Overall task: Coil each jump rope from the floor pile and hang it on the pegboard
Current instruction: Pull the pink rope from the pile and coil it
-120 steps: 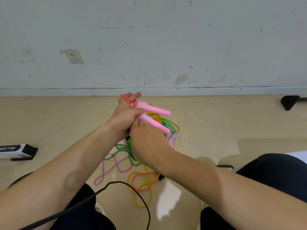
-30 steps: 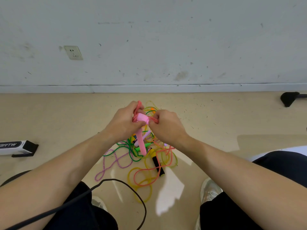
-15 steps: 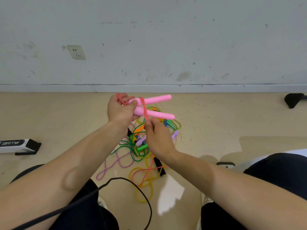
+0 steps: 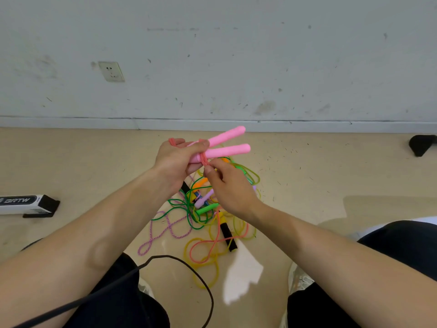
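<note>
Centrally, the tan floor carries the floor pile at lower mid-frame: tangled green, yellow, orange and braided purple ropes, with one black handle. Above the pile, at mid-frame, the left hand grips the pink jump rope. Its two pink handles lie side by side, pointing to the upper right, with salmon cord wound round their near ends. The right hand pinches that cord between its fingers, just below the handles. At the left edge, a white and black box reads "BRTW".
</note>
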A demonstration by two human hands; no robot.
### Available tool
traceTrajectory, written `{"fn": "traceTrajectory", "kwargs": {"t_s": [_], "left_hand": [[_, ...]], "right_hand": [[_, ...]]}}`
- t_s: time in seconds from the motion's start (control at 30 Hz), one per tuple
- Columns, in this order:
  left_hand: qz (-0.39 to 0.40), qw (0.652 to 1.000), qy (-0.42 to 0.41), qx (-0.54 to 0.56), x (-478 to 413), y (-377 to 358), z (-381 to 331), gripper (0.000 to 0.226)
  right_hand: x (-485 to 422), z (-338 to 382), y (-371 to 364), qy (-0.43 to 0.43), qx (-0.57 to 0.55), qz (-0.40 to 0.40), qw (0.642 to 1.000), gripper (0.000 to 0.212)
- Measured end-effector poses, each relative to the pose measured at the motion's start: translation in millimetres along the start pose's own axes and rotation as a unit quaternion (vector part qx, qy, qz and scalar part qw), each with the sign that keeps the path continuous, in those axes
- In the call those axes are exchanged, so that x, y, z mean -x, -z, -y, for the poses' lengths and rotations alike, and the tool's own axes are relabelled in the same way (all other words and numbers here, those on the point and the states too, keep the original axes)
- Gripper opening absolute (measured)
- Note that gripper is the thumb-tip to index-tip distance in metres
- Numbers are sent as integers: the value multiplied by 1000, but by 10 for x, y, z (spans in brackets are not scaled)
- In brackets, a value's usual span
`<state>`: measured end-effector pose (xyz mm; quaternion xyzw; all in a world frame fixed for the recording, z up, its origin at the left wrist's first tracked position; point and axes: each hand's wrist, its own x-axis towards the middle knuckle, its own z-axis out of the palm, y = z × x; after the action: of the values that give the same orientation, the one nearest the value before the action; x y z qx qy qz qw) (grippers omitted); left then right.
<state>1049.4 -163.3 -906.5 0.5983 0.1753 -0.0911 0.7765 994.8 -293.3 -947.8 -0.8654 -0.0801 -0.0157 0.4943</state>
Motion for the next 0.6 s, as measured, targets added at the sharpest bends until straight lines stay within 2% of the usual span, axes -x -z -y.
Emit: {"fn": "traceTrajectory", "kwargs": {"t_s": [0.1, 0.17, 0.23, 0.27, 0.3, 0.37, 0.43, 0.5, 0.6], "left_hand": [[48, 999, 18, -14, -22, 62, -65, 34], [90, 995, 19, -42, -15, 116, -123, 24], [135, 985, 17, -106, 11, 159, -172, 44], [152, 977, 15, -147, 33, 179, -179, 54], [172, 967, 13, -188, 65, 188, -170, 60], [220, 935, -11, -278, 133, 198, -133, 64], [258, 903, -45, -341, 201, 198, -97, 61], [271, 883, -72, -377, 225, 200, -63, 59], [272, 847, -136, -436, 210, 184, 6, 64]], "right_hand": [[-21, -74, 93, -25, -116, 85, 989, 34], [-55, -144, 245, -52, -131, 156, 978, 43], [-126, -259, 432, -65, -61, 179, 980, 40], [-160, -300, 522, -72, -24, 188, 979, 31], [-181, -324, 595, -80, -11, 208, 975, 19], [-206, -357, 683, -70, -30, 270, 960, 11], [-209, -340, 738, -67, -45, 311, 947, 15], [-219, -306, 753, -67, -6, 305, 950, 17], [-269, -181, 730, -55, 177, 279, 942, 30]]}}
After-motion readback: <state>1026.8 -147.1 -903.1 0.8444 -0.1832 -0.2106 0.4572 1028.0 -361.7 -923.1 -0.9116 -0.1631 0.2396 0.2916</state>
